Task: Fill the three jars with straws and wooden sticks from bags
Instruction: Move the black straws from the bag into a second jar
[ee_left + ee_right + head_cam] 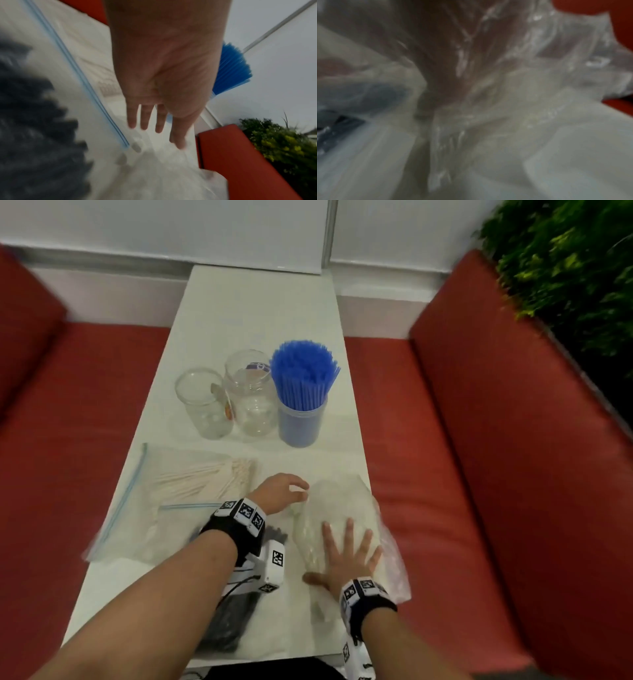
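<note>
Clear-straw bag (337, 508) | long axis near-to-far | right hand (346, 556) flat on it | left hand (279, 491) released at far end

A narrow white table (260, 313) was flanked by red cushioned benches (479, 440); white wall panels (171, 231) were seen far, green foliage (565, 268) far right.

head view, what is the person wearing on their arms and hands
Both forearms are bare, with no sleeves, and the hands are bare too. Each wrist carries a black strap ringed with small white blocks printed with black-and-white square markers: one at the left hand, one at the right hand. A white boxy unit with the same kind of marker hangs under the left wrist, with a thin black cable beside it.
</note>
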The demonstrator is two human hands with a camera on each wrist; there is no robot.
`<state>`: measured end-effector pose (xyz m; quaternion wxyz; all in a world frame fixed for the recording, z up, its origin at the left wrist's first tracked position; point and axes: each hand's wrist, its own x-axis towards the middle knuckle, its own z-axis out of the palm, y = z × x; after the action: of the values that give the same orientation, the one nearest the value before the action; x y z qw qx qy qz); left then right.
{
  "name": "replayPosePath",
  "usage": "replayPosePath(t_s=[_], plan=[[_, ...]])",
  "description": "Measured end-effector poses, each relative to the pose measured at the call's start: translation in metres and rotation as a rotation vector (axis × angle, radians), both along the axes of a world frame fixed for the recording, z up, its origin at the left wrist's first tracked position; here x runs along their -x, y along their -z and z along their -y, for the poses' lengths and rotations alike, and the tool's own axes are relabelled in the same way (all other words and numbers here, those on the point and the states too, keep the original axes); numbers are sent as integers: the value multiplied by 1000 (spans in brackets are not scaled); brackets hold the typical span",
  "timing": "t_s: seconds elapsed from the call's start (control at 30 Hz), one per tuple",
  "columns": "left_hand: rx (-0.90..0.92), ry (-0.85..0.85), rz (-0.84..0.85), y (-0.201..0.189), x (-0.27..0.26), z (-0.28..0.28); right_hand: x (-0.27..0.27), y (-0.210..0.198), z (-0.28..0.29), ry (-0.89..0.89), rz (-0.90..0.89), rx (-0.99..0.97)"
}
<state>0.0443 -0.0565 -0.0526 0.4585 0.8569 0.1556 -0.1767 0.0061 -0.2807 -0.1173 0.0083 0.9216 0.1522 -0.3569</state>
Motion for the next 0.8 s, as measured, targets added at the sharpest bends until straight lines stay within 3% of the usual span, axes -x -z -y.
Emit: replayPosePath(t_s=[0.07, 0.2, 0.3, 0.4, 0.47, 0.5, 0.57, 0.63, 0.8], plan=[[-224, 36, -21, 5, 12, -21, 1, 8, 2, -2, -12, 7], [-579, 223, -319, 14, 40, -39, -7, 2, -5, -12, -52, 43], [-682, 215, -324, 8, 46, -40, -14, -18, -19, 66, -87, 21], [-455, 170, -271, -9, 44, -51, -22, -51, -40, 149, 93, -54], [-254, 160, -197, -31, 43, -62, -25, -68, -58, 197, 273, -290], [-188, 165, -157, -46, 43, -69, -25, -77, -68, 226, 274, -490], [-118, 195, -89, -76, 44, -83, -27, -97, -90, 310, 78, -859], [-94, 212, -42, -105, 47, -96, -30, -118, -110, 427, -88, -1093], [64, 129, 42, -159, 61, -126, -40, -160, -147, 525, -241, -1368]])
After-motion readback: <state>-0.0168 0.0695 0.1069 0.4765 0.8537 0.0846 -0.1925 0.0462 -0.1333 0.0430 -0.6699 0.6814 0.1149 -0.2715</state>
